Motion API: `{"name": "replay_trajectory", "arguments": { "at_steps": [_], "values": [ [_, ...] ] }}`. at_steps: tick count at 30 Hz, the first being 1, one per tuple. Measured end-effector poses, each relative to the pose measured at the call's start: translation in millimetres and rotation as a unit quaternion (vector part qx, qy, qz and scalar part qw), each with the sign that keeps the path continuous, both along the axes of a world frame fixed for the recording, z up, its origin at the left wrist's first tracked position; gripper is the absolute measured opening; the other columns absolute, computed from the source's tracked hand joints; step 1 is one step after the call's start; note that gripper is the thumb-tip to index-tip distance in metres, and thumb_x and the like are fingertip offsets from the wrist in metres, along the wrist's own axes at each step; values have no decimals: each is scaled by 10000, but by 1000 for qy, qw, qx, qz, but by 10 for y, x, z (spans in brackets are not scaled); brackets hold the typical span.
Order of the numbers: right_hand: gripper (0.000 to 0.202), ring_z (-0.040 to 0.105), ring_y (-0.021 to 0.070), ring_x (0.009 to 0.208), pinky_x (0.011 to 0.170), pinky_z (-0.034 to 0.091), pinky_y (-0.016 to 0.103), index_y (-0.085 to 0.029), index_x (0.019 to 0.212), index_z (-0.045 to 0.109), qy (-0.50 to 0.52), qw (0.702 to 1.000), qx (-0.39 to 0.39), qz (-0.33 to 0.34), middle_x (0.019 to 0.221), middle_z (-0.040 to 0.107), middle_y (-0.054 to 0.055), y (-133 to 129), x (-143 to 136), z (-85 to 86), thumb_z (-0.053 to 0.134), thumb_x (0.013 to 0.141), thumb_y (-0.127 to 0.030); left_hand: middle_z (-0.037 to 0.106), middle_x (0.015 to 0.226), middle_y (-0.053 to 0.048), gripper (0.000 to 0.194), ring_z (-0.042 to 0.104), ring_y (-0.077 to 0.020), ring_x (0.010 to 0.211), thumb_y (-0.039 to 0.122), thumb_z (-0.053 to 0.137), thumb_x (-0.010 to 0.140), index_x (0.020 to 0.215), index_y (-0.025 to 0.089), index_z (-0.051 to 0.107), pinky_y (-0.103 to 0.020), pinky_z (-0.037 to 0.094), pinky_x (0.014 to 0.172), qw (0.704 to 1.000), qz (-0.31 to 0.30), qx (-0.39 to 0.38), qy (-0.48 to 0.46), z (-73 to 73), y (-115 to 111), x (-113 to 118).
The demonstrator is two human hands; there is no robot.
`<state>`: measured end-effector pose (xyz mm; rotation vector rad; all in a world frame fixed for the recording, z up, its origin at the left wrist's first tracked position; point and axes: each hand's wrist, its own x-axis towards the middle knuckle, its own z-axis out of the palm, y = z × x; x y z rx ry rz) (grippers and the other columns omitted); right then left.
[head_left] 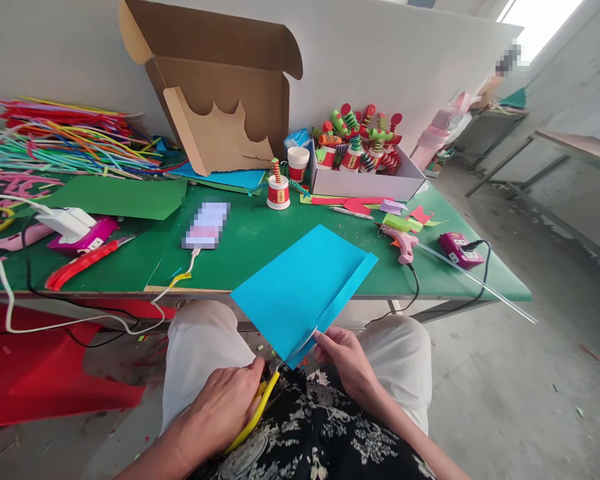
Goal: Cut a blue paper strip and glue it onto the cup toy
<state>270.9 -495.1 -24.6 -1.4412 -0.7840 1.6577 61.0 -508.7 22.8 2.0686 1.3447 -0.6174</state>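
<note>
Blue paper [300, 283], long axis slanting away rightward — left hand [225, 403] gripping scissors [269, 396], right hand [347, 360] pinching paper

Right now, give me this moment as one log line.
left hand: holds scissors | right hand: holds blue sheet | scissors: at sheet's near end | glue gun: on table

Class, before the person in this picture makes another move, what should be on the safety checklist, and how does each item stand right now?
1. Yellow-handled scissors gripped in the left hand: ok.
2. Blue paper held by the right hand: ok.
3. Right thumb well clear of the scissor blade: not ok; the tip looks very close.
4. Pink glue gun set down on the green tabletop: ok.
5. Glue gun cool: cannot tell.
</note>
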Motion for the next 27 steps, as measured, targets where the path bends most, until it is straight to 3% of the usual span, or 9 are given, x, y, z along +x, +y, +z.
{"name": "replay_trajectory", "arguments": {
  "at_steps": [27],
  "values": [
    [497,505,115,481,557,406,255,-174,524,621,5,1000,1,-12,493,606,14,-37,-28,-19,782,610,-637,739,996,-160,307,701,-352,973,180,338,903,1154,149,512,-417,512,778,1000,4,-26,-4,-20,18,98]
  ]
}}
